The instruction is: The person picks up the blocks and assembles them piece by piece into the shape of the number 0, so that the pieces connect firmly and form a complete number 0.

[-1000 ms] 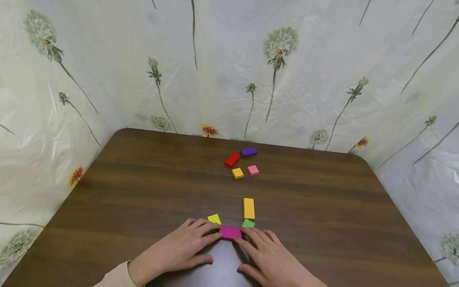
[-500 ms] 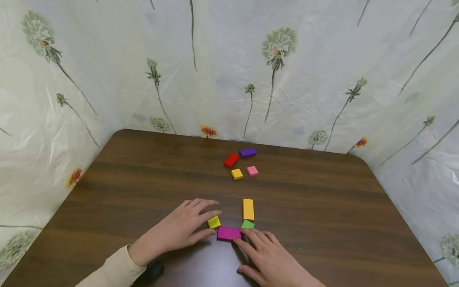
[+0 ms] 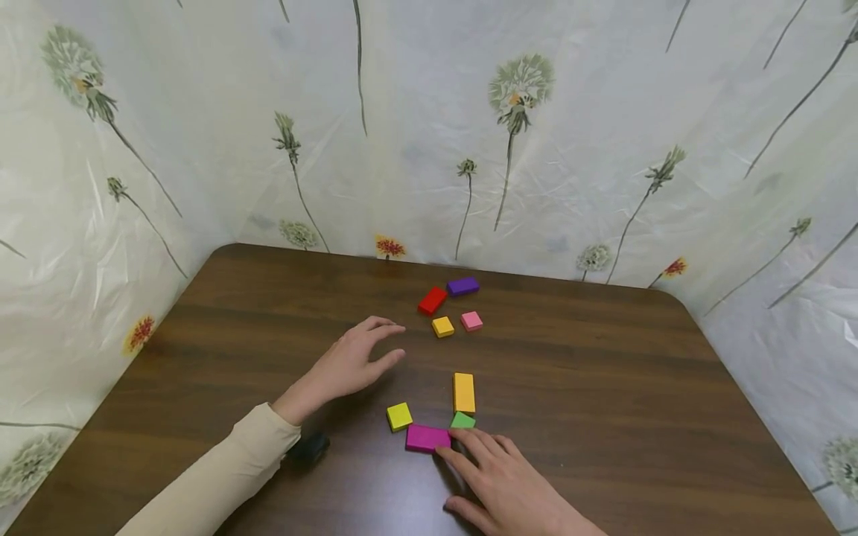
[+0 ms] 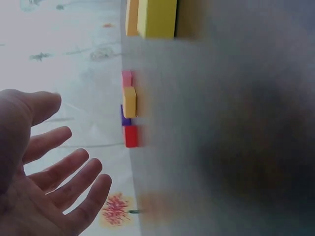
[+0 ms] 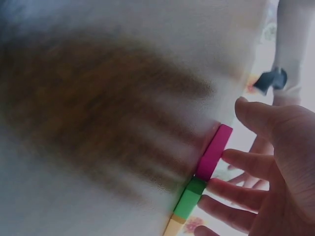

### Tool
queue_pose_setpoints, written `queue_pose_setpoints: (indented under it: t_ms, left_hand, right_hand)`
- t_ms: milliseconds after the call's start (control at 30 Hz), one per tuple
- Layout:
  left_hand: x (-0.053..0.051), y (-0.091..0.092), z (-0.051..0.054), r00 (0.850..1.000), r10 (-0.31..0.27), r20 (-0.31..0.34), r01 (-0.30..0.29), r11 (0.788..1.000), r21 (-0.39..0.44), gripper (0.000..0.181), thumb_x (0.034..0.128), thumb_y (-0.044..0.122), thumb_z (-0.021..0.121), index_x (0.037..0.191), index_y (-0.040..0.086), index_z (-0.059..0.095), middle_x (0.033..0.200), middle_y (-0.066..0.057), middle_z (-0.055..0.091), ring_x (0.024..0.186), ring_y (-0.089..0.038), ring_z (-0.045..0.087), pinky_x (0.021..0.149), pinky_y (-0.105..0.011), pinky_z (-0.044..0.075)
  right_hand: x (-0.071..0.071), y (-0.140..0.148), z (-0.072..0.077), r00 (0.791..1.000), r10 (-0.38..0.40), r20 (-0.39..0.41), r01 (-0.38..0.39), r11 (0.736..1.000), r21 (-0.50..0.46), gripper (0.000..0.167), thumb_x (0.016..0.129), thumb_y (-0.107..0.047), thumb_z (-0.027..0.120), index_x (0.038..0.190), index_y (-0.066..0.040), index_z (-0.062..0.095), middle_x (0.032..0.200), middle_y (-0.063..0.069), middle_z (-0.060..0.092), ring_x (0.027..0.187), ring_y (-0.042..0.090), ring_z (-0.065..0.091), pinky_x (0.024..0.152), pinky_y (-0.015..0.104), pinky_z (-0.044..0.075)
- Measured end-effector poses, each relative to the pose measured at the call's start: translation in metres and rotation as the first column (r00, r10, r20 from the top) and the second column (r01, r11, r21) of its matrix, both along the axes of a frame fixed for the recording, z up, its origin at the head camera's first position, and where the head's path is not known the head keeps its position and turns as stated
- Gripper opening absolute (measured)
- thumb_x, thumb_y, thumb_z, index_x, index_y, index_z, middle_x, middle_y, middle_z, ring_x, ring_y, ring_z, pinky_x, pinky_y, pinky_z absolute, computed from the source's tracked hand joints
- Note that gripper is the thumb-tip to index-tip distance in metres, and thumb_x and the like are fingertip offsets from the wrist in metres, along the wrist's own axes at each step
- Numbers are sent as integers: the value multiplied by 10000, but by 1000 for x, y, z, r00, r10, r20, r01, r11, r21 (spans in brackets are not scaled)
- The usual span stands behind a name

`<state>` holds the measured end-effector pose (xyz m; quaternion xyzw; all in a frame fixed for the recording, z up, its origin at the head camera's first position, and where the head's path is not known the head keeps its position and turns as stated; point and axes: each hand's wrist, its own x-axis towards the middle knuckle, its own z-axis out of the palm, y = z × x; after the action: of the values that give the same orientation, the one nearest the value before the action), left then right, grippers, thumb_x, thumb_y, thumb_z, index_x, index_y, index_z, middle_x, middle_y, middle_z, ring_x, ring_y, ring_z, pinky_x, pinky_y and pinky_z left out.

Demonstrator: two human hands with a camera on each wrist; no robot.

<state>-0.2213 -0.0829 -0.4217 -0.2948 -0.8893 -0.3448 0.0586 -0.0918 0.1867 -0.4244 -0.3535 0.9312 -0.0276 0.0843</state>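
Observation:
My left hand [image 3: 348, 361] reaches over the table with its fingers spread, holding nothing. It is nearest to a small orange block [image 3: 443, 327], some way off to its right. My right hand [image 3: 497, 476] rests its fingertips at the right end of a magenta block [image 3: 427, 438] and at a green block [image 3: 462, 421]. In the right wrist view the magenta block [image 5: 214, 152] and the green block [image 5: 190, 198] stand end to end against those fingers. A yellow block [image 3: 399, 417] sits at the magenta block's left corner. Behind the green one lies a long orange block [image 3: 464, 393].
Farther back lie a red block [image 3: 432, 301], a purple block [image 3: 463, 286] and a pink block [image 3: 472, 321], near the small orange one. A dark wrist camera [image 3: 310, 450] hangs under the left sleeve. A flowered sheet [image 3: 415, 134] borders the brown table [image 3: 603, 402].
My left hand has left the magenta and yellow blocks and moved forward, toward the far group. The right hand has stayed by the magenta and green blocks.

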Motion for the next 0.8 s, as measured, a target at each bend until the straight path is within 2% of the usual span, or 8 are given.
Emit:
queue_pose_setpoints:
  t_ms: [233,400,800]
  left_hand:
    - [-31,7,-7,996,0,86,-4,999,48,395,969,254,627,1281,12,615,1222,-176,599,1056,-325,588,885,-461,476]
    - [-50,12,-14,992,15,127,-20,999,31,403,976,253,612,1283,-7,609,1186,-175,613,1023,-311,586,867,-440,474]
    - [-82,32,-15,972,77,223,-73,997,-26,413,981,270,599,1286,-7,611,1174,-155,622,1023,-259,592,900,-396,480]
  right_hand:
    - [1,1,0,1000,2,-5,-2,1000,1,703,937,-673,415,1446,-193,487,1412,66,469,1218,261,496,958,497,430]
    - [1,1,0,1000,4,0,-4,1000,8,708,937,-677,407,1454,-200,475,1417,67,465,1224,267,492,950,498,435]
    - [2,0,1,1000,-9,22,9,1000,15,713,933,-685,398,1469,-216,453,1429,61,456,1236,262,481,951,498,439]
